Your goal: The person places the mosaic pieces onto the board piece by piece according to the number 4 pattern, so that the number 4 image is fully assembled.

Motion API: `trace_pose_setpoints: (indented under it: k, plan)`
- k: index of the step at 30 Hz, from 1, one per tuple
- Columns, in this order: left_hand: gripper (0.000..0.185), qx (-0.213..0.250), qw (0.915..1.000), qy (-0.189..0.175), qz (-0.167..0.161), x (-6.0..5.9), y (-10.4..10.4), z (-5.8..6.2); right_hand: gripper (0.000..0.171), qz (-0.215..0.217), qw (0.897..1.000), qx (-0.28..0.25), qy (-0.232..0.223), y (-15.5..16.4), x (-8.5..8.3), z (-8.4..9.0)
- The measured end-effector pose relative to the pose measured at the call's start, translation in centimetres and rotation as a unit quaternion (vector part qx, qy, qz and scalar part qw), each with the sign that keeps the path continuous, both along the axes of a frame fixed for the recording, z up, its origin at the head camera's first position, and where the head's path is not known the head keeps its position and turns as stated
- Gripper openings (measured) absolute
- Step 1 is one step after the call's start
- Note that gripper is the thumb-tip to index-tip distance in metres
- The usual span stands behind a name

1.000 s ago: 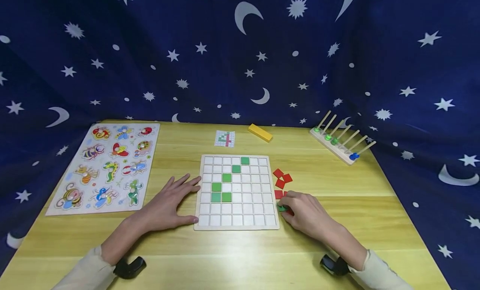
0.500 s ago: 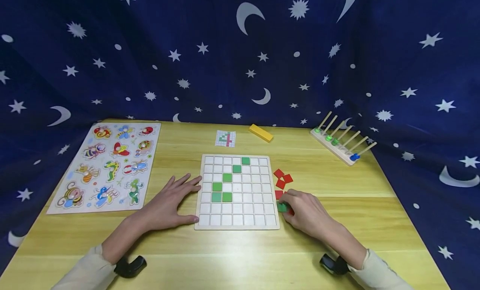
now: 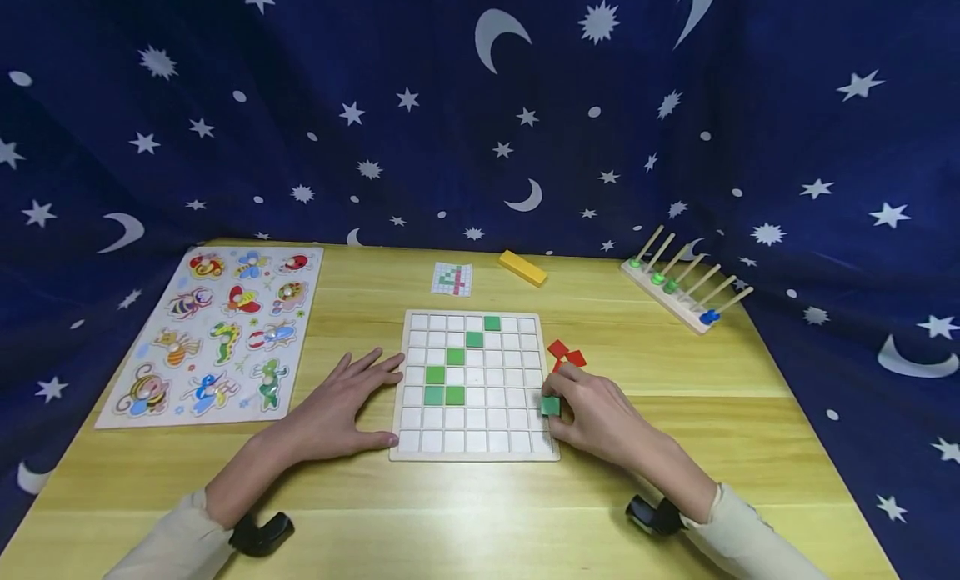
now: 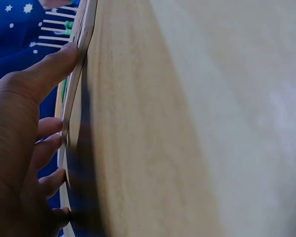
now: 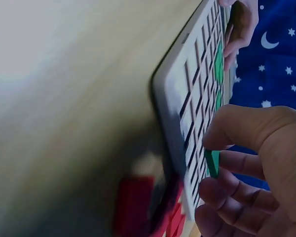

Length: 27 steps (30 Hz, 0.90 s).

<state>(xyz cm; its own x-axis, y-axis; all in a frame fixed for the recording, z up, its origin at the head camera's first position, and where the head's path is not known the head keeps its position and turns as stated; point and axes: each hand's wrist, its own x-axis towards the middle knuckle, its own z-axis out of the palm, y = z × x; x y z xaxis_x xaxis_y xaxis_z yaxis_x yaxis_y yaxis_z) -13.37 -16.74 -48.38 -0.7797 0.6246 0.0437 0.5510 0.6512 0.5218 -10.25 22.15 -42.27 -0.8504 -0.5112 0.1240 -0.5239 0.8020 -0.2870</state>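
Note:
My right hand [image 3: 603,417] pinches a green square tile [image 3: 551,406] between thumb and fingers, over the right edge of the white grid board [image 3: 476,417]. The right wrist view shows this held tile [image 5: 212,163] tilted on edge above the squares. Along the board's left edge rests my left hand [image 3: 341,413], its fingers spread and its thumb tip [image 4: 70,49] against the rim. Several green tiles [image 3: 436,375] lie in grid squares, in a slanting line with one beside its lower end. Red tiles [image 3: 576,358] lie right of the board, some hidden behind my right hand.
A small pattern card [image 3: 452,279] and a yellow block [image 3: 522,268] lie beyond the board. An insect knob puzzle [image 3: 255,388] takes up the left side. At the back right stands a peg rack [image 3: 667,295] with coloured rings, near the starry curtain [image 3: 420,63].
My right hand has lifted the green tile from beside the red ones and moved left with it, over the board's right edge. The left hand has stayed put.

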Motion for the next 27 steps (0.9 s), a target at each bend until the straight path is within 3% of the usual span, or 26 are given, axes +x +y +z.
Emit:
trace_pose_setpoints:
  k: [11, 27]
  plan:
    - [0.084, -0.001, 1.0000, 0.006, -0.003, 0.0, 0.1, 0.1, 0.020, 0.063, 0.997, -0.041, -0.009, -4.7, -2.5, -0.6]
    - [0.086, 0.000, 1.0000, 0.005, 0.002, 0.1, 0.0, -0.2, 0.021, 0.106, 0.991, -0.023, -0.075, -7.6, -3.9, -1.0]
